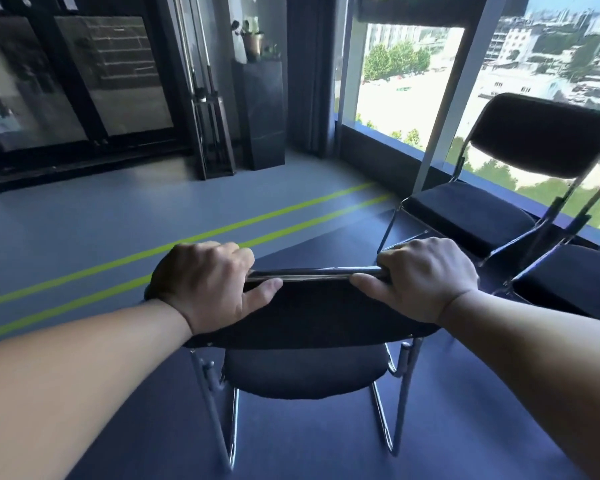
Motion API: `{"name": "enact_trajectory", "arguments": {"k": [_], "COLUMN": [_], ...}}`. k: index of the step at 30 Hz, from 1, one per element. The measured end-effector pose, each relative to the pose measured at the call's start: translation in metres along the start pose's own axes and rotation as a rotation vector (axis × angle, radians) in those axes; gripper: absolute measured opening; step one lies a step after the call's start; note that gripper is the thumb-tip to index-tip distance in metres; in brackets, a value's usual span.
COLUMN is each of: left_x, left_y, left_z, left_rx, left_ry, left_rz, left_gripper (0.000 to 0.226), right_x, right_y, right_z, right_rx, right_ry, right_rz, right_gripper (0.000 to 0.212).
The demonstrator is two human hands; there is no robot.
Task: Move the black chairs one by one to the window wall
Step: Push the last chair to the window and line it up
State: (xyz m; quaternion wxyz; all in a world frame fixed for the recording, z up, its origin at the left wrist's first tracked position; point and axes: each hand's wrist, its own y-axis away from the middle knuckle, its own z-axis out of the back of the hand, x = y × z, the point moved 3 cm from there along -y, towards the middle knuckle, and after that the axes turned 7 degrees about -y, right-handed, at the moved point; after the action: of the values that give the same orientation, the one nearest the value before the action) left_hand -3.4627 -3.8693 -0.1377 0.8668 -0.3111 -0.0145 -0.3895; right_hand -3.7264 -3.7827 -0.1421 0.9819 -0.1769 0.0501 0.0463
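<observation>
A black padded chair (309, 317) with chrome legs stands right in front of me, its back towards me. My left hand (205, 282) grips the left end of the backrest's top edge, and my right hand (426, 275) grips the right end. A second black chair (475, 216) stands beside the window wall (409, 81) at the right. The seat of a third black chair (575, 278) shows at the right edge, partly cut off.
Two green floor lines (187, 247) run diagonally across the grey floor at left. A dark pedestal (262, 112) with a vase stands in the far corner, beside metal poles (205, 98). Dark framed panels (111, 74) line the back wall.
</observation>
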Motion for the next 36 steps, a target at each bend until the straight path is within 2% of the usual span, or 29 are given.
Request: {"name": "enact_trajectory", "arguments": {"k": [11,21,29,36], "left_x": [0.045,0.139,0.186,0.223], "left_y": [-0.075,-0.169,-0.225,-0.270], "left_z": [-0.068,-0.157,-0.212,-0.255], "left_rx": [-0.021,-0.003,-0.041,-0.112], "left_ry": [0.015,0.031,0.079,0.100], "left_rz": [-0.006,-0.108,-0.194,-0.230], "left_gripper": [0.052,0.059,0.058,0.076], "right_x": [-0.042,-0.049,-0.057,-0.066], "right_y": [-0.090,-0.202,-0.266,-0.316], "right_z": [-0.038,-0.075,-0.096,-0.118], "right_rx": [0.018,0.048,0.064,0.089], "right_ry": [0.025,0.044,0.034,0.046], "right_rz": [-0.033,-0.164,-0.243,-0.295], "right_gripper": [0.088,0.083,0.082,0.081]}}
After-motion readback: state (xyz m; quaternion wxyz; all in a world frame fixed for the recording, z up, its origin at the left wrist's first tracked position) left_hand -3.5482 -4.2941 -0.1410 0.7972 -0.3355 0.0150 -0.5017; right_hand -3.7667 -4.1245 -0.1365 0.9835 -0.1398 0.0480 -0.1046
